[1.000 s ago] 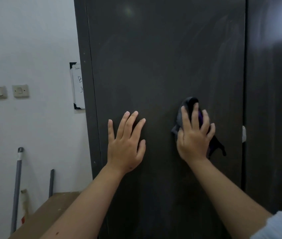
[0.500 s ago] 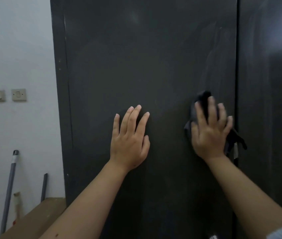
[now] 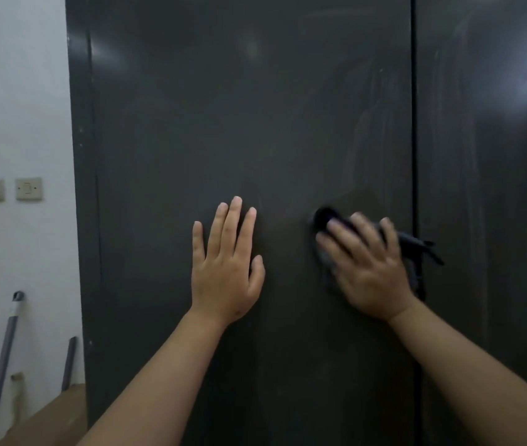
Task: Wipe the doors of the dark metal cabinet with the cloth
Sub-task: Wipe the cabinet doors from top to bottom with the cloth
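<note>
Head view: left hand [image 3: 226, 268] flat on the left door [image 3: 249, 123] of the dark cabinet, fingers straight and slightly spread, holding nothing. Right hand [image 3: 368, 272], motion-blurred, presses a dark cloth [image 3: 325, 217] against the same door near its right edge, fingers extended over it; cloth ends stick out toward the seam with the right door [image 3: 487, 188]. Two wall switches [image 3: 28, 188] at left, grey pole [image 3: 1, 365] leaning below.

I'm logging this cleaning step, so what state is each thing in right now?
left hand: flat on the door, fingers straight
right hand: pressing the cloth to the door, motion-blurred
cloth: dark, bunched under the right hand
left cabinet door: closed, faintly streaked
right cabinet door: closed
</note>
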